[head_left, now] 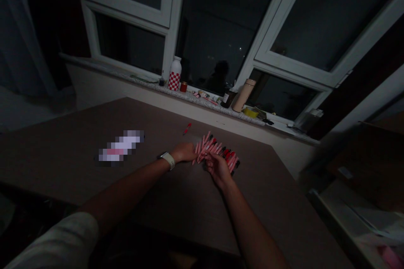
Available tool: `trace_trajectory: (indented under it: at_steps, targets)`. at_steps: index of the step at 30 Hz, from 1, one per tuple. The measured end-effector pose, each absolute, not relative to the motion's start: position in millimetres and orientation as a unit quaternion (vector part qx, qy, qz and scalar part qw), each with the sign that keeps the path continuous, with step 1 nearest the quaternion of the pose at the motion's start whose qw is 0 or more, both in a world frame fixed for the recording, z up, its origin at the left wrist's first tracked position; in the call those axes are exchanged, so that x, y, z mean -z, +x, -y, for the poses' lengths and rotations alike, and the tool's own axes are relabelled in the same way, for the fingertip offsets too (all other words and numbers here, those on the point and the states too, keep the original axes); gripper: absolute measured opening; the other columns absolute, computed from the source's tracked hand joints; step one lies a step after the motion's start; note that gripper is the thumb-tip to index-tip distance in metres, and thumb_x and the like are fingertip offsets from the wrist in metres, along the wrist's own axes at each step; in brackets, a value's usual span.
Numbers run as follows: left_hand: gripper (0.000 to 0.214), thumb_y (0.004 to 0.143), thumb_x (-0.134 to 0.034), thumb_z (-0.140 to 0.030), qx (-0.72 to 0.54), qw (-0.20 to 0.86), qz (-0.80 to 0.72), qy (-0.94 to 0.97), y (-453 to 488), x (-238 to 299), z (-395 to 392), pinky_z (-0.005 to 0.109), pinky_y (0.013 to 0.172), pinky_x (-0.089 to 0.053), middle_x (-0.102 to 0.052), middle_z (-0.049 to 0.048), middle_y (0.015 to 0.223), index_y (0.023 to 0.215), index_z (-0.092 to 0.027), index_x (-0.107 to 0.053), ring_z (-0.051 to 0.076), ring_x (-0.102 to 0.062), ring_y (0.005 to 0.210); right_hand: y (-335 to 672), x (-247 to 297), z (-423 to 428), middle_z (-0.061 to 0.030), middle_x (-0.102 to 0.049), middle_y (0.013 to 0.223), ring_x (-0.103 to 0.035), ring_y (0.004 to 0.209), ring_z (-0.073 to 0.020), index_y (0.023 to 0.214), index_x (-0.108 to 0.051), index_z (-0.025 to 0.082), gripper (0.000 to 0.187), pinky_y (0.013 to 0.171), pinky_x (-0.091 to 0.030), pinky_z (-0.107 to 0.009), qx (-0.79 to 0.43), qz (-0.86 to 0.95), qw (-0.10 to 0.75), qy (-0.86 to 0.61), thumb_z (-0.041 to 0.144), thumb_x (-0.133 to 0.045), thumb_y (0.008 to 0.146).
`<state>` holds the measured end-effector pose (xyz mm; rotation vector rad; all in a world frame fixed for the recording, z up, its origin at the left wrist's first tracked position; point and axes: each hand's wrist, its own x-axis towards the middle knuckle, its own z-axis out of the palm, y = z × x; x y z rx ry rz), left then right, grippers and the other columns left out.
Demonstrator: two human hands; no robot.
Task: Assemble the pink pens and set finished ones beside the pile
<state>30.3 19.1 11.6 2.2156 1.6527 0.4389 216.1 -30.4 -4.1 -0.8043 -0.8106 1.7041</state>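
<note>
A loose bunch of several pink pens (216, 152) with black and red ends lies fanned across the brown table (72, 164). My left hand (183, 152), with a white-strapped watch (168, 160) on its wrist, reaches the bunch from the left, fingertips at the pens. My right hand (219, 169) lies against the bunch's near side, its fingers curled and partly under or among the pens. Whether either hand grips them is hard to see. One separate red-and-pink pen (187, 128) lies farther up the table.
A pixelated, unreadable object (120, 146) lies on the table to the left. Along the granite windowsill (202, 100) stand a red-checked white bottle (174, 74), a small red jar (183, 87), a dark bottle (229, 98) and a tan flask (243, 95). The table's edges drop away on the far and right sides.
</note>
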Motion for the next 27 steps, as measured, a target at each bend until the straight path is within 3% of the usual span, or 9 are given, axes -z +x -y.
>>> trace_trajectory:
  at_steps: [9,13,16,20,24,27]
  targets:
    - [0.038,0.078,-0.056,-0.05,-0.11,0.15,-0.59,0.786,22,-23,-8,0.035,0.065,-0.047,-0.072,0.0174,0.08,0.072,-0.016,-0.07,0.032,-0.069,0.075,215,7,31,-0.0044,-0.074,0.073,-0.052,0.048,-0.0086,0.085,-0.072,0.016,0.018,0.043,-0.036,-0.017,-0.708,0.334,0.527,-0.331,0.03,-0.073,0.073]
    - [0.039,0.081,-0.052,-0.047,-0.108,0.164,-0.59,0.783,12,-27,1,0.032,0.061,-0.043,-0.07,0.0139,0.073,0.067,-0.016,-0.069,0.027,-0.066,0.069,214,7,31,-0.0039,-0.073,0.072,-0.052,0.047,-0.0085,0.085,-0.072,0.017,0.019,0.042,-0.036,-0.018,-0.704,0.348,0.525,-0.329,0.032,-0.073,0.073]
    - [0.043,0.084,-0.049,-0.05,-0.149,0.179,-0.581,0.78,4,-25,8,0.03,0.058,-0.038,-0.067,0.0097,0.067,0.065,-0.016,-0.067,0.023,-0.062,0.064,211,8,32,-0.0037,-0.072,0.073,-0.052,0.047,-0.008,0.085,-0.073,0.016,0.023,0.041,-0.035,-0.017,-0.692,0.379,0.517,-0.332,0.036,-0.074,0.074]
    - [0.038,0.085,-0.053,-0.051,-0.242,0.184,-0.551,0.777,-2,-18,19,0.027,0.057,-0.034,-0.066,0.0049,0.072,0.077,-0.016,-0.066,0.02,-0.059,0.066,203,11,38,-0.0026,-0.071,0.075,-0.051,0.046,-0.0066,0.088,-0.072,0.016,0.03,0.04,-0.035,-0.017,-0.644,0.434,0.511,-0.368,0.042,-0.076,0.074]
    - [0.035,0.089,-0.052,-0.048,-0.297,0.201,-0.487,0.796,-3,-12,27,0.026,0.059,-0.034,-0.062,0.0021,0.073,0.081,-0.016,-0.063,0.017,-0.055,0.067,195,14,43,0.0001,-0.071,0.074,-0.052,0.045,-0.0076,0.098,-0.069,0.018,0.04,0.04,-0.038,-0.018,-0.602,0.448,0.516,-0.413,0.044,-0.079,0.07]
    - [0.032,0.093,-0.051,-0.046,-0.318,0.169,-0.425,0.83,0,-12,33,0.026,0.064,-0.036,-0.059,0.0019,0.077,0.084,-0.017,-0.061,0.016,-0.053,0.071,193,13,46,0.0016,-0.069,0.072,-0.053,0.045,-0.0083,0.095,-0.067,0.019,0.041,0.04,-0.038,-0.019,-0.589,0.452,0.518,-0.425,0.049,-0.079,0.07]
